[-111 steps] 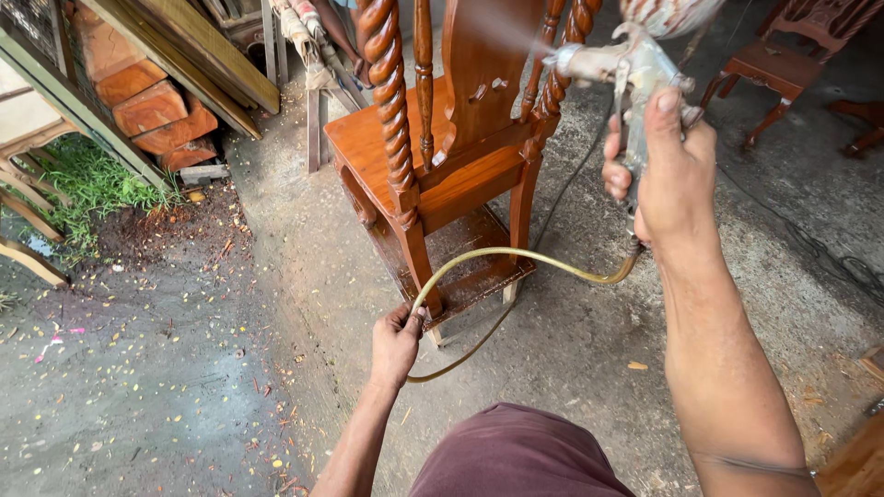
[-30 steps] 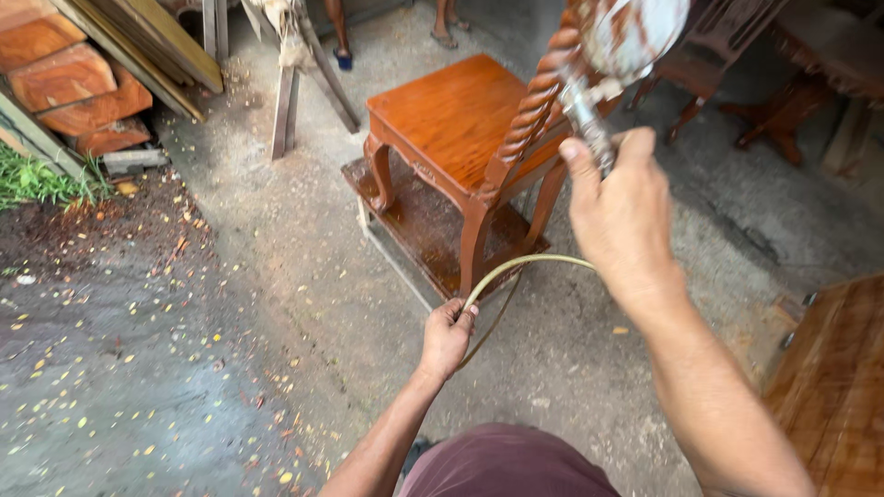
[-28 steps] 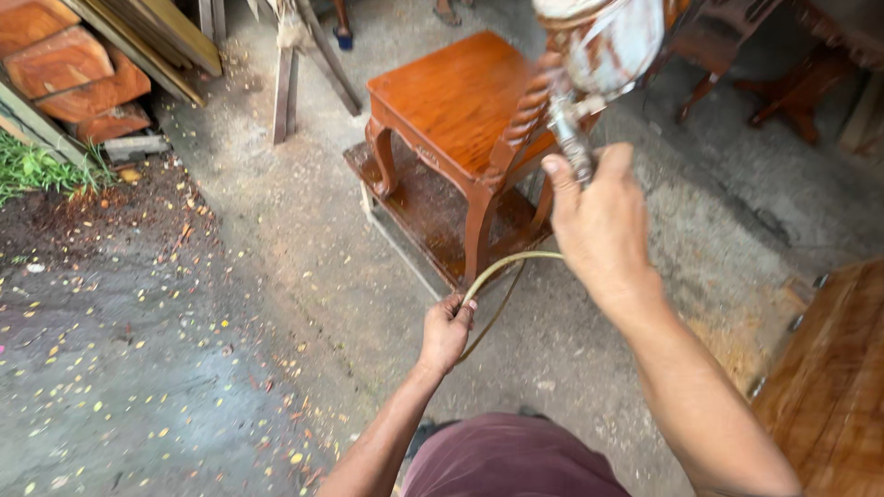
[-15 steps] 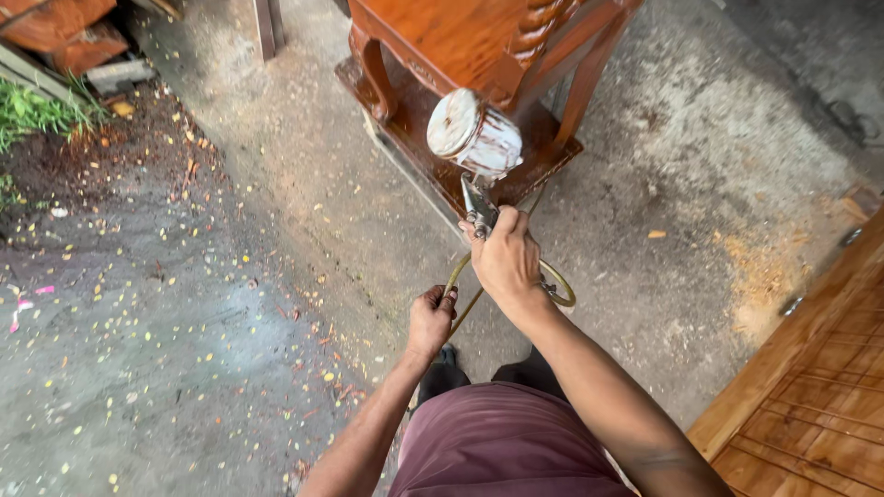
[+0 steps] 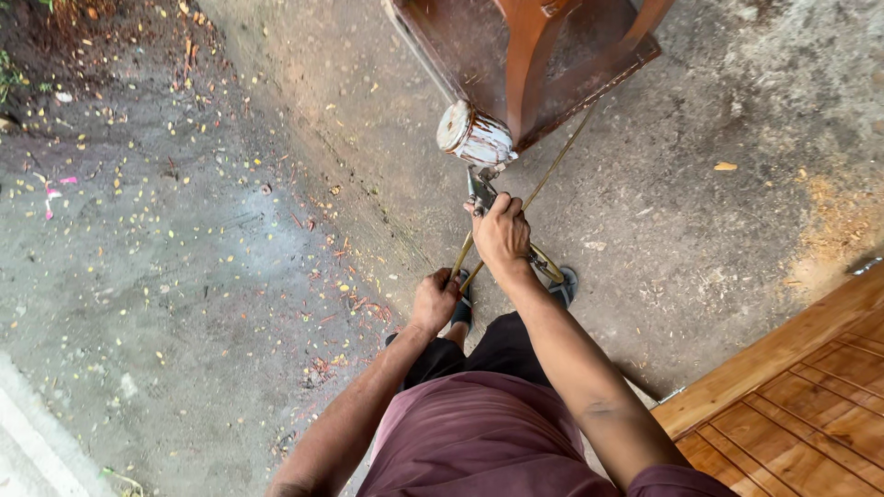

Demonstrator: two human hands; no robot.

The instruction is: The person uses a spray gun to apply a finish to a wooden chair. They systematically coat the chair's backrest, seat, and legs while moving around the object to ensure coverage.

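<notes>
With my right hand (image 5: 502, 235) clenched on the spray gun (image 5: 477, 152) and my left hand (image 5: 435, 300) gripping its hose (image 5: 552, 175), the slack could snag the wet chair leg (image 5: 525, 55).

furniture workshop yard | varnished chair base (image 5: 543, 55) | spray gun (image 5: 477, 147) | concrete floor (image 5: 230, 276)

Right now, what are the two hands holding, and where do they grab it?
The right hand grips a spray gun by its handle, below the paint-stained cup. The left hand holds the yellowish hose near the gun.
</notes>
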